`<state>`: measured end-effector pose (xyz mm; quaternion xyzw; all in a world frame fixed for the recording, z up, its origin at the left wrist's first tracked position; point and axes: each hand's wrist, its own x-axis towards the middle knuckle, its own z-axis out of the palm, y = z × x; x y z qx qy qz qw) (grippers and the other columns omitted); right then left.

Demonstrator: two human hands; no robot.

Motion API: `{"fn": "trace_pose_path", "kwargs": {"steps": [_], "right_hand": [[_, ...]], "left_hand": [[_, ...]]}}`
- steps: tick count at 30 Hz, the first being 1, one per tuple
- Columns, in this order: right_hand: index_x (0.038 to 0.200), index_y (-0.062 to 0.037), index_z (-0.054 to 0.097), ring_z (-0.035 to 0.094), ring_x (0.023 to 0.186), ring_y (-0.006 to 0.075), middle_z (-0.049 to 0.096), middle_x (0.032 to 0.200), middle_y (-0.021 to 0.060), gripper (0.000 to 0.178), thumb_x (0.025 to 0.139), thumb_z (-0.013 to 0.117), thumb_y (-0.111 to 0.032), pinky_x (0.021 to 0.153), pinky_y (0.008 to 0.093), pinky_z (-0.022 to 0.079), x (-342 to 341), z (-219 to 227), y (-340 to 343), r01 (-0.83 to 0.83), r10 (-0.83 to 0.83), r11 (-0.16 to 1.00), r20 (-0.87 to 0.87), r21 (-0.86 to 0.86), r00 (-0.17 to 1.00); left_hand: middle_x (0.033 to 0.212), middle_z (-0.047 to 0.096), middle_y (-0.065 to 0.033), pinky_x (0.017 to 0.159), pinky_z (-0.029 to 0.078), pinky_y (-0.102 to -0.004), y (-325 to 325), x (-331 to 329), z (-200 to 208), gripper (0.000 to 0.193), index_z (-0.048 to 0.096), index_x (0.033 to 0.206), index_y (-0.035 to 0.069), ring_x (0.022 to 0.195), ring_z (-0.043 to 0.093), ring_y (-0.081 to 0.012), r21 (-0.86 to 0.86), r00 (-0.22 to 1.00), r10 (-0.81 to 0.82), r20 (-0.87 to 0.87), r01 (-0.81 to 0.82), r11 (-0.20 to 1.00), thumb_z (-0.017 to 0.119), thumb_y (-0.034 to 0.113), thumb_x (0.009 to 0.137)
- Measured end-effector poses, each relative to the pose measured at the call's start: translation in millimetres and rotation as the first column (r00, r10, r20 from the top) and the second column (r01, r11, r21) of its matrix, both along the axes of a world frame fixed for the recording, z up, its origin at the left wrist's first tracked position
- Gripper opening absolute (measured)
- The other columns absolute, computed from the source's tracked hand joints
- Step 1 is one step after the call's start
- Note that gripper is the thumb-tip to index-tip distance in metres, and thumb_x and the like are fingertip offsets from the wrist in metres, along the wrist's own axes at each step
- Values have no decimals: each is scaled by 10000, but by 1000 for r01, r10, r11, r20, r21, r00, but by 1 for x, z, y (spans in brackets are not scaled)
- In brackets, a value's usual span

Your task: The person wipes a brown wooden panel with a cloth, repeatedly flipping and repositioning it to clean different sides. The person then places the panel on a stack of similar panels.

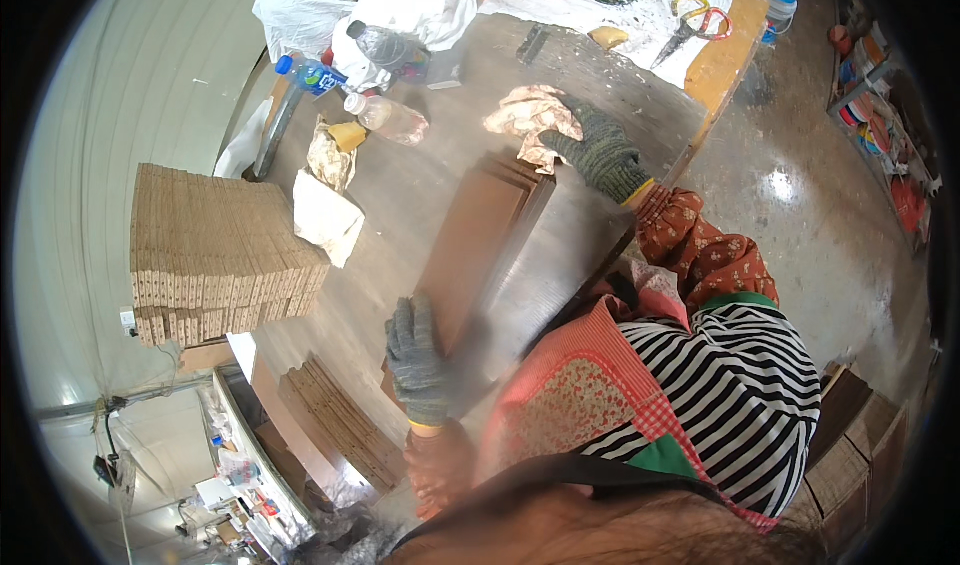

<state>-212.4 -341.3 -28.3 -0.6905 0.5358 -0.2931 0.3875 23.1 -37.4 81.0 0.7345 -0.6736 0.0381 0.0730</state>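
A stack of flat brown boards [470,240] lies on the worktable, running from its middle toward me. My left hand [415,355], in a grey knit glove, rests on the near left end of the stack with its fingers stretched out. Past the far end of the boards, my right hand [603,152] wears a matching glove. Its thumb and fingers grip a crumpled, stained cream cloth [530,123], which spreads to the left over the tabletop.
Tall piles of brown boards [220,250] stand at the left, with a smaller pile [340,420] nearer me. Plastic bottles [390,118] and crumpled paper [330,215] lie on the table's left. Scissors [690,27] rest on white sheeting at the far right. A shelf [880,115] stands beyond.
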Motion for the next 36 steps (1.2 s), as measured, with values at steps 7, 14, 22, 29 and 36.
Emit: {"fn": "trace_pose_path", "kwargs": {"steps": [7, 14, 22, 29, 36], "right_hand": [[1426, -221, 555, 573, 1237, 303, 603, 1361, 97, 656, 837, 730, -450, 1058, 451, 456, -20, 32, -10, -427, 258, 761, -376, -488, 890], [1481, -171, 498, 476, 1362, 368, 505, 1489, 181, 679, 888, 692, -437, 1158, 478, 361, -80, 34, -99, -252, 82, 922, -488, -293, 869], [1502, -179, 465, 552, 1298, 371, 588, 1408, 178, 708, 933, 519, -597, 1084, 503, 421, -93, 5, -174, -201, 35, 966, -689, -162, 724], [1386, -155, 580, 701, 996, 305, 722, 1128, 149, 502, 947, 615, -395, 877, 438, 547, -70, 29, -148, -185, -147, 833, -533, -521, 833], [1337, -115, 624, 575, 1262, 302, 615, 1371, 139, 455, 922, 707, -283, 1103, 463, 414, -27, 90, -20, -383, 697, 493, 92, -781, 711]], "left_hand": [[1532, 462, -208, 1162, 363, -498, 3, 25, 14, 816, 390, 1535, 33, 1432, 404, -427, 166, 988, -78, -132, 100, 981, 745, 139, 808], [1567, 412, -212, 1162, 359, -499, 2, 22, 16, 860, 325, 1566, 36, 1445, 374, -442, 225, 992, -48, -115, 73, 972, 743, 151, 824], [1511, 454, -252, 1093, 403, -546, -3, -7, 17, 858, 437, 1529, 136, 1322, 476, -485, 161, 996, 45, -74, -32, 986, 800, 153, 752], [1509, 462, -239, 1136, 387, -519, -10, -11, 20, 885, 454, 1515, 117, 1340, 470, -470, 140, 988, 48, -146, -27, 990, 814, 66, 708], [1512, 475, -218, 1166, 369, -506, -9, 0, 16, 871, 462, 1510, 107, 1399, 448, -411, 175, 979, 58, -196, -23, 984, 801, 41, 711]]}}
